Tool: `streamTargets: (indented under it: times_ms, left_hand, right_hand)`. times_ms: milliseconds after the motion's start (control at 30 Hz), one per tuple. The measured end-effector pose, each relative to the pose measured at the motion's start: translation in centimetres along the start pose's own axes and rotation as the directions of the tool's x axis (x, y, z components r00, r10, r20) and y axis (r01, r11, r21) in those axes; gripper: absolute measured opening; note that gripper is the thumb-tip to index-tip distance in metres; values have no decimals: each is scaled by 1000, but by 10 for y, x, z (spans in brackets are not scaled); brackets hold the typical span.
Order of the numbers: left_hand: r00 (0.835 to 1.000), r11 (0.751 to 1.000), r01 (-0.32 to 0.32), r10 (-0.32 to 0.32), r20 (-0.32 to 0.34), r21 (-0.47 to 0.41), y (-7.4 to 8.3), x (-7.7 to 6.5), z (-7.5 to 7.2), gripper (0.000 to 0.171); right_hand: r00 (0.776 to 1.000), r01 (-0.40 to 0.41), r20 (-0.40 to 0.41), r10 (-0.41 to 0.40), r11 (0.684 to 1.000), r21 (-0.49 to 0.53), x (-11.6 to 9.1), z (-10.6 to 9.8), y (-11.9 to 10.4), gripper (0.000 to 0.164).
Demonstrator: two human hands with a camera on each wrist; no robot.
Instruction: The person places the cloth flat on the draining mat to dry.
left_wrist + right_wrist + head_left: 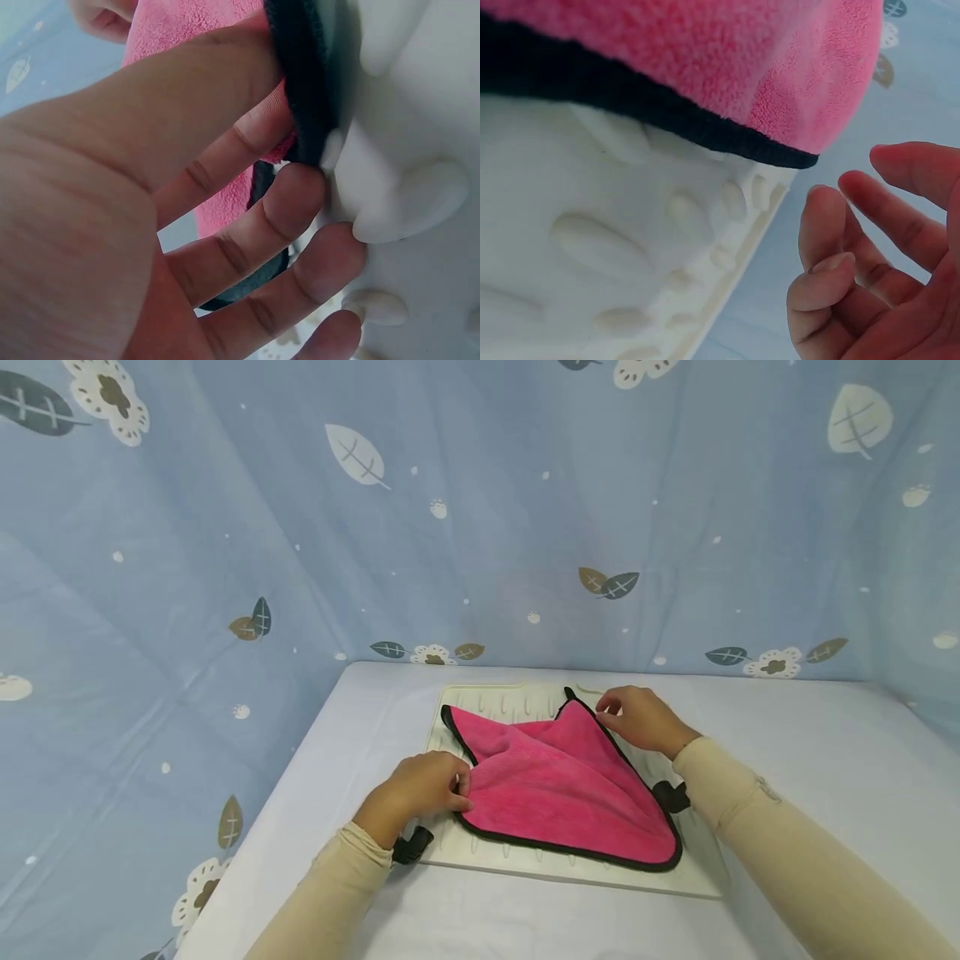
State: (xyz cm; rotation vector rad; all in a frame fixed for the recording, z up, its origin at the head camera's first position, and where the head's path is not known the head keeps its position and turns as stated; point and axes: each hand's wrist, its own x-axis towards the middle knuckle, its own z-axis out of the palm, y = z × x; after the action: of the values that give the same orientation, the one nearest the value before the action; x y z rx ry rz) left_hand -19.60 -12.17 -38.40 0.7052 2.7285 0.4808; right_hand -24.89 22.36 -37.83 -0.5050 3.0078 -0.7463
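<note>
- The pink cloth (570,797) lies rumpled on the ribbed cream mat (498,702); take the cloth's middle as the dial's centre, twelve pointing away from the person.
- At nine o'clock, the left hand (427,785) pinches the cloth's black edging (540,846) between thumb and forefinger, their tips partly hidden; its other fingers (322,262) are loosely bent beside the mat. Taking the rim rather than the middle probably gives control of that side without bunching the fabric.
- At two o'clock, the right hand (641,718) hovers just beside the edging, its fingers (825,285) released, loosely curled and holding nothing. So near the border, it seems placed to tend that side.
- The mat sits flat on the white-covered bench (825,735), likely as a base for the cloth.
- Beyond twelve o'clock hangs a blue leaf-print curtain (465,543), presumably as a backdrop.
- Counted: one cloth, one mat, one bench, two hands, two cream sleeves (330,893) and two black wrist devices (411,846), one per wrist.
</note>
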Motion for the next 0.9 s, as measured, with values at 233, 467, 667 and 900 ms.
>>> streamTargets:
  times_ms: [233,467,667,900]
  left_hand:
    - [1000,1000,-14,14,-6,-4,1,2,2,29]
    - [1000,1000,-10,10,-1,-2,2,2,1,28]
    - [1000,1000,-1,1,-2,-1,1,1,1,28]
    - [1000,1000,3,-3,-6,-4,-2,2,2,29]
  right_hand:
    - [999,-28,38,28,1000,1,9,4,2,29]
    - [993,-71,93,68,997,31,15,10,4,40]
    - [993,-65,98,59,997,50,16,13,1,42]
    - [994,-77,88,70,995,69,17,14,1,41]
